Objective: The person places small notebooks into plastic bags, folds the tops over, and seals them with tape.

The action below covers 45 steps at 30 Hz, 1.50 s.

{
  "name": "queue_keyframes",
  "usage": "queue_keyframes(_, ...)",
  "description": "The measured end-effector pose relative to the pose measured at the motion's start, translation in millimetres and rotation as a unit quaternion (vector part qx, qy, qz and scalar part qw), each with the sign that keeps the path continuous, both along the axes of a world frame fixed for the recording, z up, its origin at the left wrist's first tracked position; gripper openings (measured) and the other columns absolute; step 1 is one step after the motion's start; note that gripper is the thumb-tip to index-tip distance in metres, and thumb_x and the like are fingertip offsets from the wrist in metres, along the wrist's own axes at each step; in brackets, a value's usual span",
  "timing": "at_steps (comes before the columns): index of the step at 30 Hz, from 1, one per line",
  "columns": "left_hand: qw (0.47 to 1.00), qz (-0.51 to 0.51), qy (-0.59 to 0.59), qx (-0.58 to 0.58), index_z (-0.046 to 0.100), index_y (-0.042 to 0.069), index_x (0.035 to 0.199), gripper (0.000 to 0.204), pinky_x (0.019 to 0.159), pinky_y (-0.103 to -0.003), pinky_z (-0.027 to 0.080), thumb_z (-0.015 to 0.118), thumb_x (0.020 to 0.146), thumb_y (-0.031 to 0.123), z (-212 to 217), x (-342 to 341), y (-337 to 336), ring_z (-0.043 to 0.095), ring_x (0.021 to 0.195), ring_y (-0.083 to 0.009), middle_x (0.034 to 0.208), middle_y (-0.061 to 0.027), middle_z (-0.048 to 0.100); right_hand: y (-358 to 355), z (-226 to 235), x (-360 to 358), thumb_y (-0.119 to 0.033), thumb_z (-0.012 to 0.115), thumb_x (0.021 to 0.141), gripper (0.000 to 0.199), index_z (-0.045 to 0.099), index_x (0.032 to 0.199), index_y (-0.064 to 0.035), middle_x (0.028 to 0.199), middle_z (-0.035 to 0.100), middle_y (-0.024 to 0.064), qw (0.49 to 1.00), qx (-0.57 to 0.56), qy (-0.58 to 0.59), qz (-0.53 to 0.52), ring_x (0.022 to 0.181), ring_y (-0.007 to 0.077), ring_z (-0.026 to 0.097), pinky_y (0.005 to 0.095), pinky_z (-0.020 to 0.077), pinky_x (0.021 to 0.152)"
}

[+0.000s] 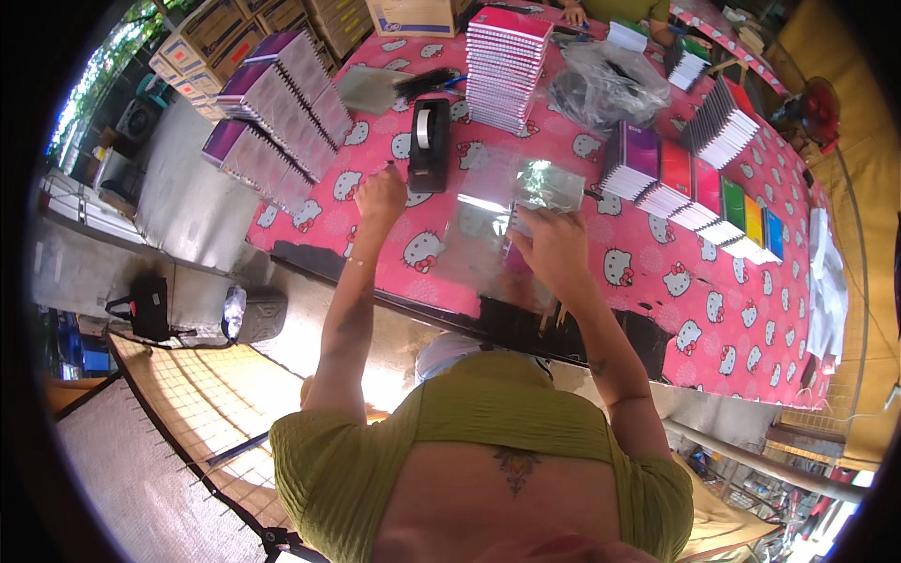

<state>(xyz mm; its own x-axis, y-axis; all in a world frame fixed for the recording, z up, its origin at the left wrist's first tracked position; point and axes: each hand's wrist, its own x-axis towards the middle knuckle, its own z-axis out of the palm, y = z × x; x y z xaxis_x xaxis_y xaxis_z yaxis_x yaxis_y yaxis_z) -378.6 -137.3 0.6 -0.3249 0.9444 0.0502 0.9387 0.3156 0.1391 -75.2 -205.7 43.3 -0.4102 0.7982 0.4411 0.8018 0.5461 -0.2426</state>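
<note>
My left hand (381, 195) is closed just left of a black tape dispenser (429, 155) with a roll of tape on it. A tiny dark bit shows at its fingertips, too small to name. My right hand (556, 246) has its fingers bent over a shiny clear plastic sleeve (549, 186) and grips it. More clear plastic (474, 225) spreads flat to the left of that hand, glinting with light. Something purple under the right palm is mostly hidden.
Spiral notebooks stand in a tall pink stack (507, 70), purple stacks (272, 113) at left, and a coloured row (690, 188) at right. A crumpled plastic bag (610, 89) lies at the back. Cardboard boxes (211, 42) stand back left. Another person's hand (573, 13) rests across the table.
</note>
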Motion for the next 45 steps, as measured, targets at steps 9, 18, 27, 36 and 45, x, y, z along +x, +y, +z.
queue_keyframes(9,0.763,-0.461,-0.454,-0.005,0.069,0.004,0.107,0.021,0.086,-0.031,0.046,0.07,0.087,0.003,41.7,89.3,2.6,0.058,0.097,-0.0155,0.102,-0.0044,0.063,7.4,21.8,-8.9,-0.035,0.073,0.079,0.038,0.069,0.109,-0.0116,0.082,0.069,0.0049,0.998,-0.046,-0.019,0.034,0.08,0.0228,0.067,0.0425,0.0437,0.076)
queue_keyframes(18,0.73,-0.535,-0.424,-0.005,0.072,0.01,0.097,0.012,0.105,-0.035,0.038,0.074,0.085,0.012,57.2,93.8,22.5,0.043,0.13,-0.024,0.134,-0.0106,0.05,46.0,16.5,66.3,-0.028,0.074,0.079,0.024,0.074,0.096,-0.0105,0.083,0.07,0.0088,0.99,-0.108,0.079,-0.04,0.079,0.0278,0.068,0.0425,0.0525,0.072)
queue_keyframes(27,0.756,-0.523,-0.394,0.028,0.074,0.013,0.097,0.01,0.105,-0.039,0.039,0.072,0.087,0.013,42.7,110.9,19.0,0.036,0.136,-0.0266,0.141,-0.0089,0.047,14.4,-60.2,107.3,-0.024,0.076,0.084,0.054,0.054,0.13,-0.0064,0.123,0.057,0.011,0.892,-0.172,0.417,0.039,0.115,0.0223,0.056,0.0367,0.045,0.098)
queue_keyframes(36,0.747,-0.585,-0.293,0.116,0.075,0.021,0.099,0.021,0.116,-0.051,0.021,0.078,0.079,0.016,12.2,141.2,29.8,0.02,0.145,-0.039,0.157,-0.0191,0.025,6.6,-51.4,63.5,-0.027,0.081,0.069,0.058,0.066,0.125,-0.0264,0.143,0.044,0.0082,0.988,-0.075,0.072,0.115,0.137,0.0327,0.035,0.0547,0.0317,0.109)
queue_keyframes(45,0.726,-0.313,-0.61,0.055,0.051,0.014,0.141,0.063,0.103,-0.046,0.04,0.076,0.084,0.026,4.6,157.0,8.6,0.037,0.136,-0.0347,0.15,-0.0236,0.032,35.2,-72.8,68.6,-0.025,0.076,0.082,0.049,0.064,0.128,-0.0175,0.148,0.037,0.0128,0.922,-0.159,0.337,0.106,0.129,0.0243,0.042,0.0427,0.0403,0.102)
